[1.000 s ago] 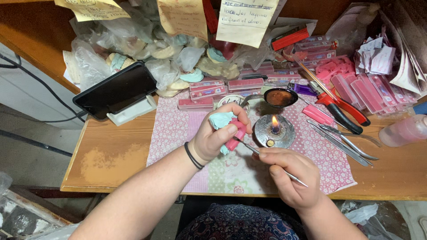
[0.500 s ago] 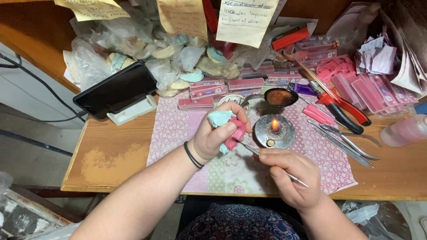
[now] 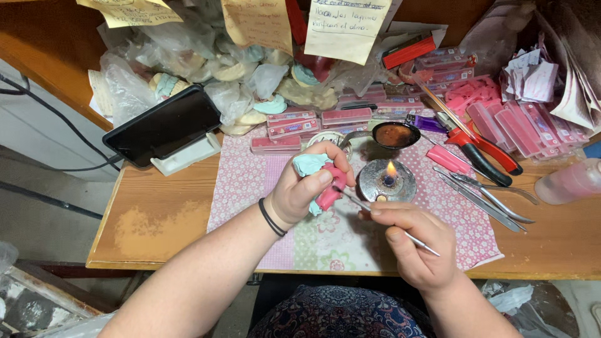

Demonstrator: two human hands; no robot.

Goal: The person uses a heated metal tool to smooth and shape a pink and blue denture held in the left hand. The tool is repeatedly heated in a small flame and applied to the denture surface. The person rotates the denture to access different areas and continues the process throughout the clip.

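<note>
We hold a pink and pale green cast (image 3: 320,181) in our left hand (image 3: 303,191), fingers clamped around it just above the patterned mat (image 3: 250,188) on the tabletop (image 3: 156,219), beside the lit burner (image 3: 389,181). Our right hand (image 3: 416,247) pinches a thin metal tool (image 3: 382,216), its tip touching the pink part. The piece looks light and rigid, though the pink wax is likely soft and easily marred, so we judge it best gripped by the green base.

1. We see a small craft workbench, likely a wax-modelling workshop: wooden bench (image 3: 156,225), lit burner (image 3: 389,180).
2. We note pliers (image 3: 485,156), tweezers (image 3: 485,197), pink wax boxes (image 3: 346,117), bagged casts (image 3: 250,87), paper notes (image 3: 344,28).
</note>
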